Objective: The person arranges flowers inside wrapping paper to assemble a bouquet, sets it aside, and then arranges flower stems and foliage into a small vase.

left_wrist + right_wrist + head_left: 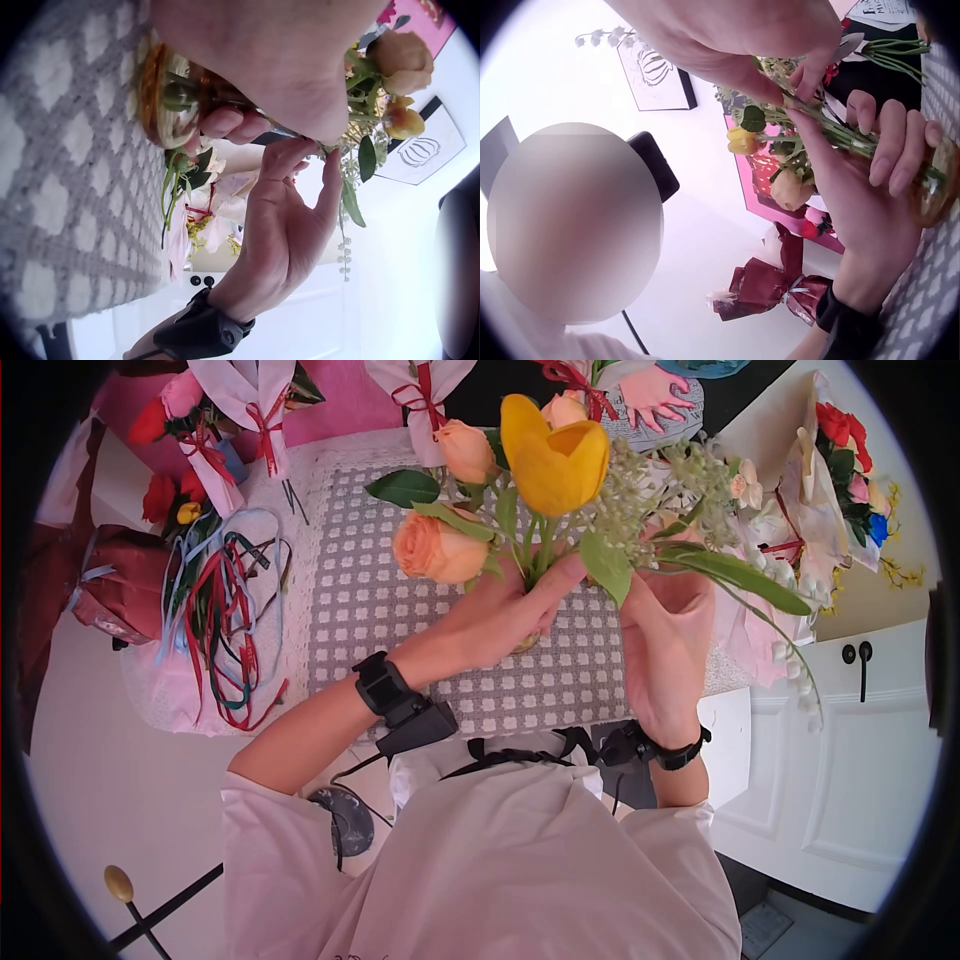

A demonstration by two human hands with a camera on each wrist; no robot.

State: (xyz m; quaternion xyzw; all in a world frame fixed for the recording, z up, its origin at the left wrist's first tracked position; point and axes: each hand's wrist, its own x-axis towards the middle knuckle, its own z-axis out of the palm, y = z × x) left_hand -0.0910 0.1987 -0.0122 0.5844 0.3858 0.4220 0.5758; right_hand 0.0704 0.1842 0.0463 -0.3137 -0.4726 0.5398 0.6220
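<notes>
My left hand point(505, 615) wraps round an amber glass vase point(154, 97) that stands on the table cover, holding the gathered stems point(840, 131) at its neck. Above that hand spread a yellow tulip point(553, 460), peach roses point(440, 548) and a spray of small pale blossoms point(640, 495). Close beside the stems, my right hand point(668, 635) pinches a thin flower stem between thumb and fingertips, as the left wrist view shows. A long green leaf point(740, 578) and white bell-shaped blossoms point(785, 650) hang out past the right hand.
A tangle of red, blue and green ribbons point(235, 610) lies on the left. Wrapped bouquets point(265, 425) with red bows line the back. More wrapped flowers point(845, 470) stand at the right, above a white cabinet door point(850, 730). The grey-and-white checked cover point(370, 600) lies under the vase.
</notes>
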